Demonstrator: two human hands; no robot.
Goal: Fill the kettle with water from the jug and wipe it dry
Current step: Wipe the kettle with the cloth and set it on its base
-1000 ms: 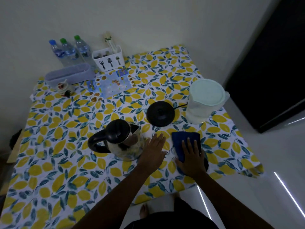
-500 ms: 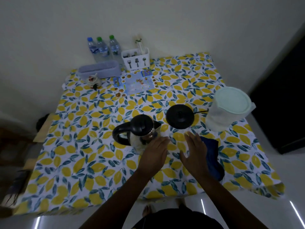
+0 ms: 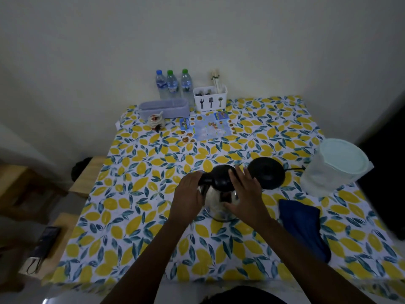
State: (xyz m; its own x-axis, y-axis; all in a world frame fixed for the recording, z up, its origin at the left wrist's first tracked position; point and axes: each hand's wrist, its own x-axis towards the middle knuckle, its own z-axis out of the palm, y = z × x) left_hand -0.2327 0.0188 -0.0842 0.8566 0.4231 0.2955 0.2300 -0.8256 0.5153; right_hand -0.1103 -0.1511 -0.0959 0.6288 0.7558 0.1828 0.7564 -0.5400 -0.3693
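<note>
Two bare hands close on a glass electric kettle (image 3: 219, 195) on a lemon-print tablecloth (image 3: 140, 194): the left hand (image 3: 188, 197) grips its black handle, the right hand (image 3: 245, 194) lies spread against its side and lid. Just beyond the right fingertips (image 3: 237, 172) sits the black kettle base (image 3: 268, 175). Right of the fingers lie a blue cloth (image 3: 304, 229) and, farther off, a lidded plastic jug (image 3: 335, 167).

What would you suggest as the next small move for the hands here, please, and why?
Probably open the lid: both the left hand and right hand are already on the kettle, whose black lid looks closed, while the jug stands capped to the right.
</note>
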